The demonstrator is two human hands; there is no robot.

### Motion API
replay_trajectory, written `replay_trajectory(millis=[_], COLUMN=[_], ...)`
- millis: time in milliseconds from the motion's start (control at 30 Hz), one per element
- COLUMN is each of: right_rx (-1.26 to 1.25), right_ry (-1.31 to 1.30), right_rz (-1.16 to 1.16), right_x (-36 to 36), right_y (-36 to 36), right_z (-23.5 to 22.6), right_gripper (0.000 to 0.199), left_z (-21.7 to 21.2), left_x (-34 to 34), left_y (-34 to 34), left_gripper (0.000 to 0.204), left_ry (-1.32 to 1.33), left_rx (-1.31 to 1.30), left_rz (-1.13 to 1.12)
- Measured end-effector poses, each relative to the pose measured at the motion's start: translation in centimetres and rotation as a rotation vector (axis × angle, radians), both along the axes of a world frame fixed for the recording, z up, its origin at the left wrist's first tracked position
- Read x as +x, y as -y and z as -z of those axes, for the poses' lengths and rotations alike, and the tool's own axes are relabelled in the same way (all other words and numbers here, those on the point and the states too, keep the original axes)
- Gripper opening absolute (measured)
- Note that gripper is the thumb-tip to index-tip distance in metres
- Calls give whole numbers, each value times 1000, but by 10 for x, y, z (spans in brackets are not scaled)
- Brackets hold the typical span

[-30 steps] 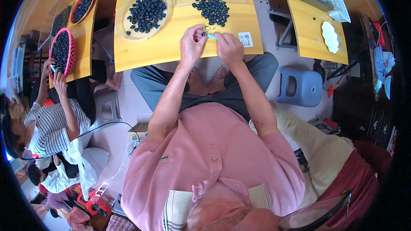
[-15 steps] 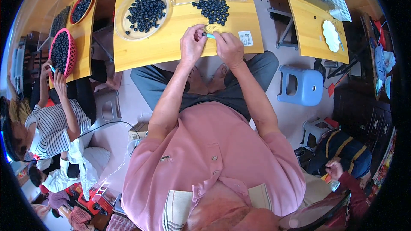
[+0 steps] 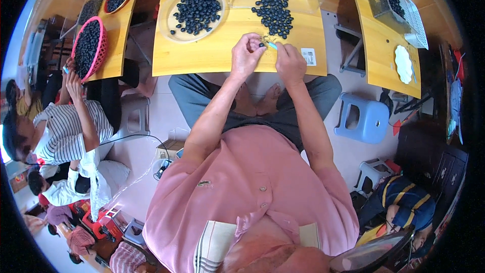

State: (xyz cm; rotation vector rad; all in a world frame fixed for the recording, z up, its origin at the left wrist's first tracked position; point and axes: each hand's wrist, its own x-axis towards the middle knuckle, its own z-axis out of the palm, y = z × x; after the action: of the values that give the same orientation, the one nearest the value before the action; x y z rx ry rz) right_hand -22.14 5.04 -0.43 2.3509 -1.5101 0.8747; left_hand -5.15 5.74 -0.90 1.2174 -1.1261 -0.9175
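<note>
My left hand (image 3: 246, 55) pinches a single dark berry (image 3: 261, 45) between its fingertips at the near edge of a yellow wooden table (image 3: 212, 53). My right hand (image 3: 289, 61) sits close beside it, gripping a small light-blue tool (image 3: 272, 46) whose tip touches the berry. Just beyond the hands lies a loose pile of dark berries (image 3: 275, 12) on the tabletop. A clear round plate (image 3: 174, 28) with more berries stands to the far left of the pile.
A white label (image 3: 308, 56) lies on the table by my right hand. A person in a striped shirt (image 3: 65, 129) works at the left table beside a red basket (image 3: 87, 48) of berries. A blue stool (image 3: 359, 119) stands on the floor at right.
Both hands stay at the table edge, working on a berry. At the lower right, a person in dark clothes has come into view beyond the blue stool.
</note>
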Motion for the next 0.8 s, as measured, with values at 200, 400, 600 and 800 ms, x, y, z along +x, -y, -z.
replay_trajectory(millis=[200,400,600,800], right_rx=[-9,-15,-11,-15], right_ry=[122,159,187,212], right_rz=[-47,-73,-72,-72], right_x=[0,1,-1,0], right_y=[-4,-6,-5,-6], right_z=[3,-4,-4,-4], right_gripper=[27,25,22,21], left_z=[-1,6,0,6], left_x=[4,10,7,7], left_y=[-5,-1,0,0], left_gripper=[13,24,31,24], left_ry=[146,-36,20,24], left_rx=[-58,45,12,20], left_rz=[-71,-61,-17,4])
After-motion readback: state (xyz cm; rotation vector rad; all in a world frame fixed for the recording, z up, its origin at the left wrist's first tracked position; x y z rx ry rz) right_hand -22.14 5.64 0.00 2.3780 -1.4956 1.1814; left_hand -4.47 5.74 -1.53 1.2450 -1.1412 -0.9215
